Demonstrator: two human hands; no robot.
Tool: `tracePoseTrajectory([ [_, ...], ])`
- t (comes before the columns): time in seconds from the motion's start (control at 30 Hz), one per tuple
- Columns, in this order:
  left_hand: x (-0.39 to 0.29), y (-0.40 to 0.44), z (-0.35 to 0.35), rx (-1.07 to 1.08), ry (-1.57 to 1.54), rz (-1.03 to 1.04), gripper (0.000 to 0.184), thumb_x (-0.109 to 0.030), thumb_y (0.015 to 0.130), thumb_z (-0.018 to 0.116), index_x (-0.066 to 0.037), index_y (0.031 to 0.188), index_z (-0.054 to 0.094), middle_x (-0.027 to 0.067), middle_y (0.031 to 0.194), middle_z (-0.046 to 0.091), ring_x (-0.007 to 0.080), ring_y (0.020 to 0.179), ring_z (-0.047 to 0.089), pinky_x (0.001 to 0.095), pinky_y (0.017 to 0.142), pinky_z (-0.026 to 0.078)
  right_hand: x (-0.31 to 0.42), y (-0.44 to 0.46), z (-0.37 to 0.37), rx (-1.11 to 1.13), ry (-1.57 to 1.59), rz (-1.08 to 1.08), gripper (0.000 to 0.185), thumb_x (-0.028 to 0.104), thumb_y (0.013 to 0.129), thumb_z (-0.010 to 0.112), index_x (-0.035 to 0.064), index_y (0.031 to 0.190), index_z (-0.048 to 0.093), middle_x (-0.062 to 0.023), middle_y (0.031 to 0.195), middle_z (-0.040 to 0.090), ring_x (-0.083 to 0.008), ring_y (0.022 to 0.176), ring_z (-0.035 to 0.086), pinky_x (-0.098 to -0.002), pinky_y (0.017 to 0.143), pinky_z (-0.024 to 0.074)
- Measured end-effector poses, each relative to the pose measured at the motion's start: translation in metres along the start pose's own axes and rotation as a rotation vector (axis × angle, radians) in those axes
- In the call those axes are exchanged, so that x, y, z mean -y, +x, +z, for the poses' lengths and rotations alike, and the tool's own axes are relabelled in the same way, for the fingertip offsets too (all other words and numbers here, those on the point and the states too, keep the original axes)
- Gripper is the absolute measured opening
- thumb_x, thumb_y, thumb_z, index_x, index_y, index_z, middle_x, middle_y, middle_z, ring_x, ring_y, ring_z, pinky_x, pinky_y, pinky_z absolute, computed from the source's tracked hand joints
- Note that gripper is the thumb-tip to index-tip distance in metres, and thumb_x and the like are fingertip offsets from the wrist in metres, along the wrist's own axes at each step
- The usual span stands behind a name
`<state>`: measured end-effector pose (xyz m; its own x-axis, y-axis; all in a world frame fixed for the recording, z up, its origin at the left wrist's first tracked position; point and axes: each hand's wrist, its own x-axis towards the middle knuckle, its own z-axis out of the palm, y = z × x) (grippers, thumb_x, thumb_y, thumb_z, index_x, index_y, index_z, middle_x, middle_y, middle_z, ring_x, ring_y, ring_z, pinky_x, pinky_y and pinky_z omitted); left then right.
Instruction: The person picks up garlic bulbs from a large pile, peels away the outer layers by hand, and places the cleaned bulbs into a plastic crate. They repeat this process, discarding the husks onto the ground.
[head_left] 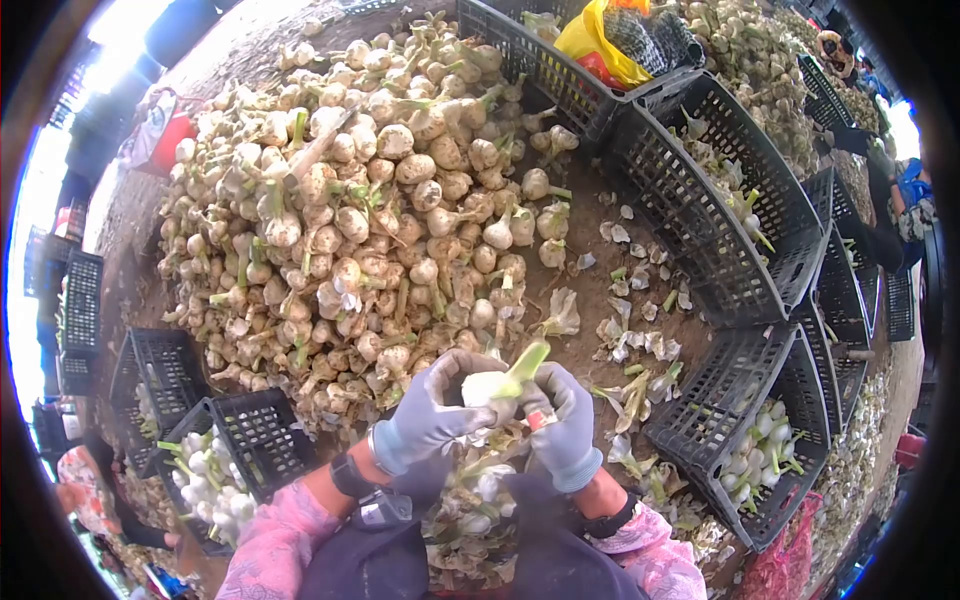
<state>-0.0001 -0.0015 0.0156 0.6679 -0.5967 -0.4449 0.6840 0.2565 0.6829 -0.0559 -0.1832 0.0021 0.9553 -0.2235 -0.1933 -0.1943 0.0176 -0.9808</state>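
A garlic bulb (488, 388) with a thick, pale green stem (527, 362) is held up in front of me. My left hand (435, 410), in a grey glove, is closed around the bulb. Close against its stem side is my right hand (562, 425), gloved too, with curled fingers. A small orange-red piece (537, 419) shows at those fingers; what it belongs to is hidden. Below the hands, loose garlic skins (480, 500) lie between my knees. A large heap of unpeeled garlic (370, 220) rises just beyond.
Black crates of trimmed garlic stand left (262, 440) and right (735, 440). Another crate (710, 200) stands farther right; one behind it carries a yellow bag (600, 45). Peelings (640, 345) litter the soil. A pink net bag (785, 560) lies lower right. Other people sit at both edges.
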Motion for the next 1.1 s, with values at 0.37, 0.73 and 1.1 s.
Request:
tracePoseTrajectory([
  [0.37,0.014,0.003,0.003,-0.056,0.158,0.232,0.075,0.002,0.077,0.079,-0.002,0.142,0.042,0.0093,0.129,0.059,0.0178,0.119,0.058,0.0314,0.103,0.046,0.007,0.013,-0.038,0.101,-0.407,-0.142,0.064,0.024,0.076,0.082,0.0119,0.135,0.058,-0.0124,0.115,0.059,-0.0195,0.099,0.057,-0.033,0.089,0.048],
  [0.73,0.001,0.0,0.02,-0.025,0.886,0.662,0.048,0.006,0.074,0.076,-0.006,0.12,0.068,0.0082,0.11,0.058,0.0177,0.095,0.063,0.0262,0.076,0.052,0.023,0.001,-0.021,0.142,-0.08,-0.388,0.028,0.026,0.088,0.07,0.006,0.108,0.073,-0.0074,0.094,0.067,-0.0204,0.09,0.061,-0.0316,0.081,0.0478],
  [1.1,0.008,0.005,0.015,-0.126,1.276,0.839,0.026,0.004,0.069,0.071,-0.006,0.089,0.059,0.0086,0.085,0.06,0.0296,0.076,0.059,0.0384,0.066,0.049,0.012,-0.005,-0.03,0.038,0.009,-0.317,0.023,0.018,0.094,0.063,0.0012,0.107,0.07,-0.0083,0.099,0.066,-0.0172,0.086,0.062,-0.0296,0.077,0.0491],
])
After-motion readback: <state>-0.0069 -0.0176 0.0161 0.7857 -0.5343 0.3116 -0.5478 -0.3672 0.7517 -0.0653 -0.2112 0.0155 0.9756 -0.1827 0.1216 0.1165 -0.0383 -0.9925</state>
